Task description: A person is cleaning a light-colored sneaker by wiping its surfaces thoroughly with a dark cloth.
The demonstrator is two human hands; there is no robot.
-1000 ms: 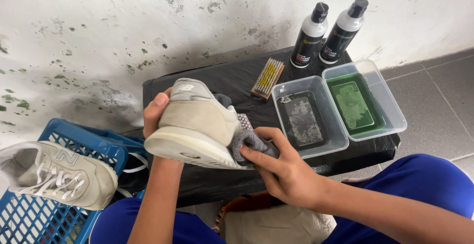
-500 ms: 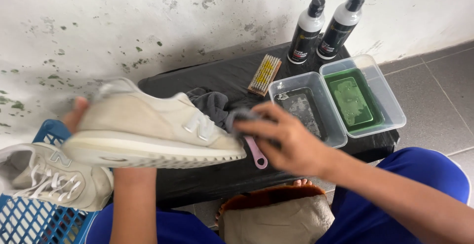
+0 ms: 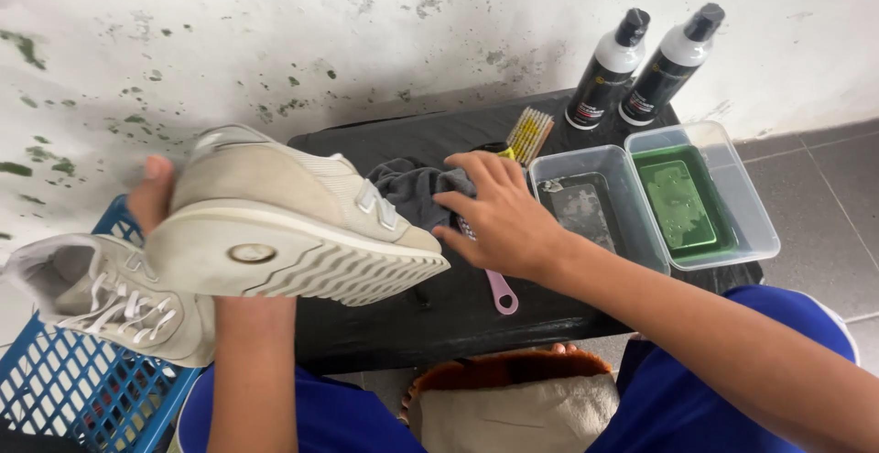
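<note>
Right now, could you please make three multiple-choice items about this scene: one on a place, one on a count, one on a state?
1. Where does the second shoe lie?
A. on the blue basket
B. in the green tub
C. beside the bottles

2. How many bottles stand by the wall?
A. one
B. two
C. four

3. What does the left hand do?
A. lies flat on the table
B. holds the beige shoe up
C. grips a bottle

Answers: 1 A, it rests on the basket's rim at the left; 2 B, two dark-capped bottles stand together; 3 B, its fingers show behind the raised heel.
</note>
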